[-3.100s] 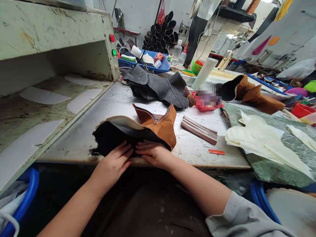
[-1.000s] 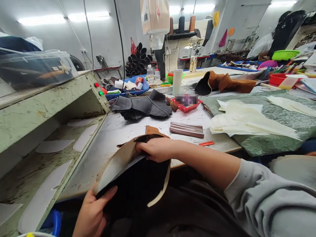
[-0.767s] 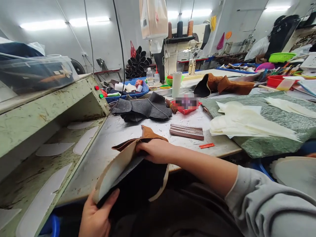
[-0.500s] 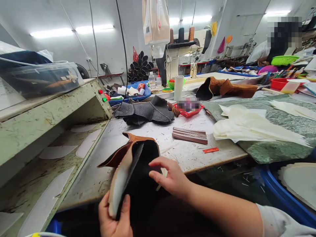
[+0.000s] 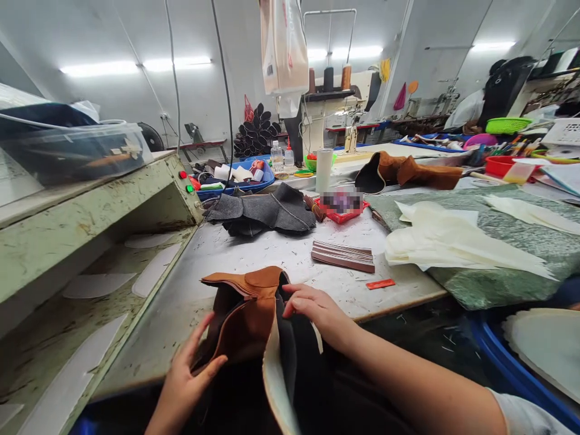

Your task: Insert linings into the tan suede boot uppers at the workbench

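Note:
A brown leather boot upper [image 5: 251, 326] with dark lining and a pale inner layer along one edge stands at the table's front edge, its opening towards me. My left hand [image 5: 190, 362] is at its left side, thumb and fingers spread, the fingertips partly behind the leather. My right hand [image 5: 319, 308] has its bent fingers and thumb closed at the upper's right rim. A narrow pale strip [image 5: 318, 338] shows beneath the right palm; whether it is held I cannot tell. The lower part of the upper is lost in dark shadow.
Behind lie dark grey felt-like pieces [image 5: 267, 211], brown strips [image 5: 343, 257], a small red packet [image 5: 380, 284] and a red basket [image 5: 342, 211]. Cream cut pieces [image 5: 453, 238] rest on a green slab [image 5: 480, 284] to the right. A pale green shelf unit [image 5: 90, 211] borders the left.
The boot upper has turned, so its brown outer side shows more. My left hand has let go of its lower edge and moved up and left; my right hand has come onto its rim.

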The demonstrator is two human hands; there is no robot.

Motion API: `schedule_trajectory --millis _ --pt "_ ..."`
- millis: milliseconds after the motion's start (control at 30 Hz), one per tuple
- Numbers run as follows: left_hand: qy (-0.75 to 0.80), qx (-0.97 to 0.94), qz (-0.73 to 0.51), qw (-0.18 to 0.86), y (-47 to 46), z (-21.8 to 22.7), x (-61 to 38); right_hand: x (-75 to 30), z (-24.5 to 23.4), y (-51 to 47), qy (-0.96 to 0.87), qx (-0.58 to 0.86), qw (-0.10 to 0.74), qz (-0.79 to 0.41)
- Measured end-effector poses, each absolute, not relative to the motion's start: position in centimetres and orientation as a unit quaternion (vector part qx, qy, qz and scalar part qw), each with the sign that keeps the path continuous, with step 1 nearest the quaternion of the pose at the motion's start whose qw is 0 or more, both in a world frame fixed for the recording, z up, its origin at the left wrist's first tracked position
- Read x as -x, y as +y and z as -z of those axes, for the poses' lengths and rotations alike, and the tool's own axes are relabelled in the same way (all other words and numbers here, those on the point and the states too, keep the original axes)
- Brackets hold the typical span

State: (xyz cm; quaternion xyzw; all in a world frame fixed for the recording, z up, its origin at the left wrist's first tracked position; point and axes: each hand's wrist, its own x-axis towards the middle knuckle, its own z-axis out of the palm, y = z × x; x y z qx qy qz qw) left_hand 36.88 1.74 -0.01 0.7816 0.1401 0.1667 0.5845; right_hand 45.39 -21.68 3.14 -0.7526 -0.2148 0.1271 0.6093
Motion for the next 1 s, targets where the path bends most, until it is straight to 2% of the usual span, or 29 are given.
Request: schedule_trajectory --millis 167,367,533,667,733,833,900,1000 --pt "0.119 -0.771 -0.094 0.618 0.3 -0.5 -36.1 -46.2 -4.8 -20.5 -0.241 0.839 0.482 -0.076" --pt "0.204 -0.739 -0.123 0.631 0.9 -0.4 -35.4 -49.0 -5.6 -20.4 -0.256 0.838 0.471 -0.104" --pt "0.244 -0.653 -0.086 0.712 1.5 0.6 -34.5 -51.4 -6.1 -23.2 -0.239 0.845 0.453 -0.156" --pt "0.217 -0.621 -0.01 0.753 0.0 -0.2 -34.2 -52.2 -6.3 -24.6 -0.284 0.858 0.389 -0.18" --pt "0.209 -0.588 0.001 0.781 -1.0 -0.7 -34.1 -52.1 -6.8 -24.8 -0.314 0.869 0.33 -0.192" --pt "0.204 -0.505 0.009 0.838 -2.3 -1.1 -33.9 -51.1 -8.1 -24.2 -0.342 0.909 0.22 -0.09" --pt "0.202 -0.461 0.042 0.863 -2.7 -1.0 -33.5 -50.0 -9.3 -23.0 -0.397 0.9 0.178 -0.007" --pt "0.2 -0.457 0.077 0.863 -2.7 -1.0 -32.9 -48.2 -10.5 -20.4 -0.59 0.794 0.148 -0.024"
